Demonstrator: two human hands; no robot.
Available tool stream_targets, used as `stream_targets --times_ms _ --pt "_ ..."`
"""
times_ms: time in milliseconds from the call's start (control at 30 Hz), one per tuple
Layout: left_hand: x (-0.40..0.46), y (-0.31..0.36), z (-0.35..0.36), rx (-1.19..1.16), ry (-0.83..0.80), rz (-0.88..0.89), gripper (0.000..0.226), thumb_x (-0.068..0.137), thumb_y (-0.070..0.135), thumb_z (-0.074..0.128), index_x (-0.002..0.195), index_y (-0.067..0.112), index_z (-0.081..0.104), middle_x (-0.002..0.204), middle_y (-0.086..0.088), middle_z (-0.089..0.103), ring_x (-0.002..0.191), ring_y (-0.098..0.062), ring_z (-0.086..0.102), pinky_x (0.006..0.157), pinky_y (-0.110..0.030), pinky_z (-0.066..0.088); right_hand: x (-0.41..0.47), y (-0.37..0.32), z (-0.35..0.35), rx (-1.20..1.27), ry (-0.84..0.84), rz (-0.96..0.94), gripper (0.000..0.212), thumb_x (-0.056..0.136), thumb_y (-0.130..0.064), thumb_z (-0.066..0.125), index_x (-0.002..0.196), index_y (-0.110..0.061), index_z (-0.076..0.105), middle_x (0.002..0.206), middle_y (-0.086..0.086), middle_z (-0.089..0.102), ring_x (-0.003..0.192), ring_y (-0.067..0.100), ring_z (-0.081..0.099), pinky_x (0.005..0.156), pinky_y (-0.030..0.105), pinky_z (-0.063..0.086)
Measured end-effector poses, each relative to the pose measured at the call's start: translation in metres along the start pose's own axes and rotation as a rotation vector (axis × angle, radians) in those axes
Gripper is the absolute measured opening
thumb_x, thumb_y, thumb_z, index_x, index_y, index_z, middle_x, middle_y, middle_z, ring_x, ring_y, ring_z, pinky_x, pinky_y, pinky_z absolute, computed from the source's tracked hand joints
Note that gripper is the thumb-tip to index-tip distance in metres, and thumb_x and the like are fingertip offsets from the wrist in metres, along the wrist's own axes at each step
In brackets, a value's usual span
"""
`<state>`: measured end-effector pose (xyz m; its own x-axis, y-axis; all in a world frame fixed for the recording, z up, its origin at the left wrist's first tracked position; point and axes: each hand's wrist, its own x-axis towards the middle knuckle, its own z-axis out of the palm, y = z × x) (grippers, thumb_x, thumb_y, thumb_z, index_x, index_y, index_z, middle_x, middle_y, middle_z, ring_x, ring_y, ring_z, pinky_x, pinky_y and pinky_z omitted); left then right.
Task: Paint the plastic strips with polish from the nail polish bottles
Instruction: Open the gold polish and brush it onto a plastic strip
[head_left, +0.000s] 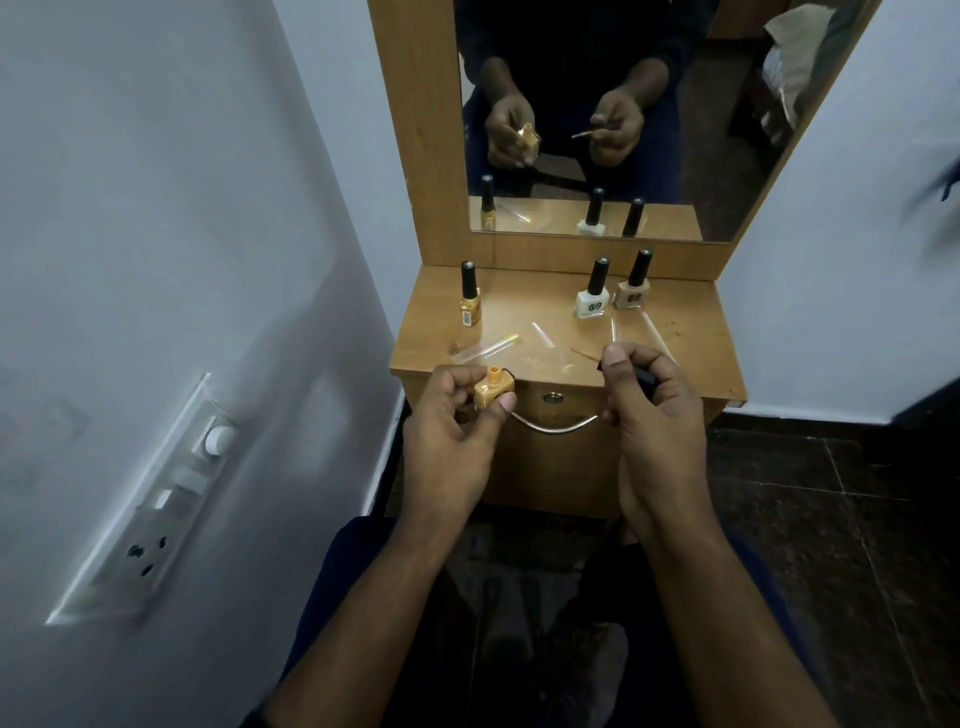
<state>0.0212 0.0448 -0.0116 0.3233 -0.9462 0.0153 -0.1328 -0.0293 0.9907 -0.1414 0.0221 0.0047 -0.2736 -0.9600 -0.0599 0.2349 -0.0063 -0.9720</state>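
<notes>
Orange-yellow polish filled the small square uncapped bottle (493, 393) that the left hand (452, 426) held just off the front edge of the wooden dressing table (691, 358), at about 9 o'clock from the drawer lock. The thumb pressed on the bottle's near face and the fingers curled round its far side, so the open neck stood up and clear of the grip, tilted slightly.

At 3 o'clock from that bottle, well apart, the right hand (649, 415) pinched the black brush cap (641, 378) between thumb and curled fingers. The thin brush stem (586, 355) stuck out of the grip toward 10 o'clock, its tip coated in the same orange-yellow, hanging above the table's front.

Farther on, clear plastic strips lay scattered flat on the tabletop. One strip (501, 344) at 12 o'clock from the held bottle carried a yellow painted end; another short one (542, 333) lay near the middle, and two more lay beside the right thumb, at its 12 o'clock. They were glossy and hard to make out against the wood.

Behind the strips stood three capped bottles with tall black caps: a gold bottle (470, 302) at the 11 o'clock corner, and a white bottle (592, 298) just beside a beige bottle (631, 291) toward 1 o'clock.

Farthest off, the mirror (597, 78) reflected both hands and the bottles.
</notes>
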Motion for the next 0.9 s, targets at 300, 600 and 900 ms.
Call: stream_targets --times_ms 300,600,900 --pt "0.069 0.023 0.046 0.264 -0.010 0.308 0.027 0.083 0.016 0.084 0.107 0.025 0.075 0.103 0.012 0.063 0.103 -0.006 0.061 0.089 -0.015 0.047 0.073 0.013 0.018 -0.025 0.133 -0.124 0.015 0.098 -0.030 0.068 0.107 -0.018 0.071 0.107 -0.001 0.072 0.090 0.005 0.063 0.069 0.017 0.051" --pt "0.124 0.033 0.080 0.513 -0.073 0.226 0.024 0.089 0.016 0.079 0.107 0.028 0.071 0.108 0.015 0.065 0.097 0.003 0.057 0.078 -0.010 0.043 0.072 0.021 0.019 -0.312 0.152 -0.311 0.010 0.099 -0.021 0.067 0.109 -0.021 0.066 0.107 -0.013 0.067 0.102 -0.003 0.062 0.080 0.009 0.049" --pt "0.147 0.027 0.096 0.666 -0.108 0.240 0.026 0.092 0.012 0.074 0.116 0.023 0.072 0.113 0.007 0.069 0.106 -0.008 0.062 0.093 -0.029 0.053 0.068 0.022 0.014 -0.371 0.138 -0.385 0.009 0.099 -0.018 0.068 0.107 -0.017 0.066 0.104 -0.012 0.066 0.100 0.000 0.063 0.078 0.008 0.046"
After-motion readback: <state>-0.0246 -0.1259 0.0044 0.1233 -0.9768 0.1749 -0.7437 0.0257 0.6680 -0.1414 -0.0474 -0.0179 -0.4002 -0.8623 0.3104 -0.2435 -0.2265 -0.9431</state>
